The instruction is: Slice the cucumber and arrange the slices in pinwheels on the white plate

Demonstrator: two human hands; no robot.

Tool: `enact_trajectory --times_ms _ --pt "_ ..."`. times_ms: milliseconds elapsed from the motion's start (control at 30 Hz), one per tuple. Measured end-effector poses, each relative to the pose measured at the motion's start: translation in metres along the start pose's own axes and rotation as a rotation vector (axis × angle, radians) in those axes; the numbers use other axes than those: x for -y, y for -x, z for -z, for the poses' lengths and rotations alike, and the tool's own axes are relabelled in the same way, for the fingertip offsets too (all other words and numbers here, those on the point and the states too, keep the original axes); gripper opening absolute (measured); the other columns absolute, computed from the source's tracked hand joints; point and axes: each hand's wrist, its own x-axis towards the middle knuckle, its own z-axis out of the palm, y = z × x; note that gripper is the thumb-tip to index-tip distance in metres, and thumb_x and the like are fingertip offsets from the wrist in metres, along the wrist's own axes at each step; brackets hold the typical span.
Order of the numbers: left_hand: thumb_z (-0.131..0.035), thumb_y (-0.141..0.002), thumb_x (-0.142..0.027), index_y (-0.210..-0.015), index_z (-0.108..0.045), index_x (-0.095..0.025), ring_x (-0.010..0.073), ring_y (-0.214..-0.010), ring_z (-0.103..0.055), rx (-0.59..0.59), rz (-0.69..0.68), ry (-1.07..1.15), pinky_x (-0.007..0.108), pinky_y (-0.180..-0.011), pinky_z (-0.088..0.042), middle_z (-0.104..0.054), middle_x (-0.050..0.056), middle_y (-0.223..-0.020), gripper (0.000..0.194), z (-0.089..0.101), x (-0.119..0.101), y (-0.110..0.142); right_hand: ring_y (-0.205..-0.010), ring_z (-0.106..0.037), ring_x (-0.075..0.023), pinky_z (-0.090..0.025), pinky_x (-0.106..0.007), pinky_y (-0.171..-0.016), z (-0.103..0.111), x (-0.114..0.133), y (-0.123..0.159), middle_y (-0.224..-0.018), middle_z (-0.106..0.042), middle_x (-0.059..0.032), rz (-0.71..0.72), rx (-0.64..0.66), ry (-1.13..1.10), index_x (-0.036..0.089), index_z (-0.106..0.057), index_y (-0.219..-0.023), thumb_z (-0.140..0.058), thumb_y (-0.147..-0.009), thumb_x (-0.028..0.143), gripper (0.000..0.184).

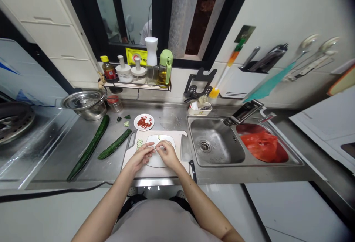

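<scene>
Over a white plate point(158, 160), my left hand point(142, 154) and my right hand point(167, 154) meet fingertip to fingertip. My right thumb and fingers are pinched together. The left fingers are curled, with the thumb close to the right fingertips. A small thin piece seems to lie between them, too small to make out. On the plate's far rim rests a pale green cucumber slice point(160, 137). The plate sits on a cutting board point(129, 164), where a row of cucumber slices point(139, 144) overlaps left of the plate. A black-handled kitchen knife point(192, 170) lies at the board's right edge.
Two whole cucumbers point(90, 149) point(115, 145) lie left of the board. Behind it are a small plate of red pieces point(144, 122) and cucumber scraps point(127, 123). A double sink point(219, 146) is on the right, a red plastic bag point(262, 146) in its far basin. Seasonings fill a shelf point(138, 86).
</scene>
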Motion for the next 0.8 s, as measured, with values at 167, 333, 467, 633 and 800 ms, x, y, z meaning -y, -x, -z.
enact_trajectory --times_ms 167,333,467,633,800 --pt "-0.079 -0.059 -0.03 -0.116 -0.058 -0.021 0.0047 -0.056 -0.047 -0.009 -0.065 0.004 0.016 -0.048 -0.029 -0.057 -0.004 -0.071 0.061 -0.001 -0.005 -0.004 -0.092 -0.053 -0.0182 -0.041 -0.03 -0.081 0.0 -0.006 0.0 -0.088 -0.063 -0.0033 0.029 -0.01 -0.034 0.02 -0.061 -0.08 -0.053 -0.088 0.023 0.012" --pt "-0.079 -0.056 -0.028 -0.113 -0.059 -0.019 0.0038 -0.053 -0.043 -0.021 -0.141 -0.014 0.017 -0.049 -0.025 -0.051 -0.008 -0.063 0.062 -0.004 -0.009 -0.004 -0.088 -0.055 -0.0168 -0.041 -0.027 -0.073 -0.003 -0.011 0.0 -0.084 -0.064 -0.002 -0.005 -0.011 -0.1 0.02 -0.06 -0.078 -0.053 -0.087 0.024 0.012" --pt "-0.079 -0.057 -0.03 -0.112 -0.058 -0.017 0.005 -0.054 -0.045 -0.032 -0.215 -0.04 0.018 -0.054 -0.03 -0.053 -0.008 -0.062 0.06 -0.008 -0.01 -0.003 -0.085 -0.056 -0.0158 -0.041 -0.025 -0.067 -0.006 -0.014 -0.001 -0.083 -0.065 -0.0015 -0.061 -0.003 -0.158 0.02 -0.06 -0.08 -0.055 -0.084 0.027 0.01" --pt "-0.076 -0.063 -0.034 -0.117 -0.055 -0.018 0.01 -0.068 -0.056 -0.011 -0.351 -0.096 0.023 -0.069 -0.041 -0.06 -0.004 -0.072 0.06 -0.01 -0.005 -0.005 -0.079 -0.058 -0.0151 -0.042 -0.024 -0.066 -0.007 -0.015 -0.004 -0.077 -0.064 -0.0009 -0.138 0.004 -0.219 0.019 -0.06 -0.075 -0.057 -0.08 0.028 0.011" --pt "-0.071 -0.069 -0.037 -0.12 -0.053 -0.019 0.0099 -0.068 -0.054 -0.023 -0.44 -0.189 0.023 -0.068 -0.041 -0.056 -0.004 -0.073 0.057 -0.007 0.003 -0.013 -0.073 -0.058 -0.0146 -0.044 -0.026 -0.069 -0.006 -0.015 -0.008 -0.072 -0.063 -0.0002 -0.201 0.019 -0.297 0.019 -0.06 -0.071 -0.056 -0.076 0.027 0.011"
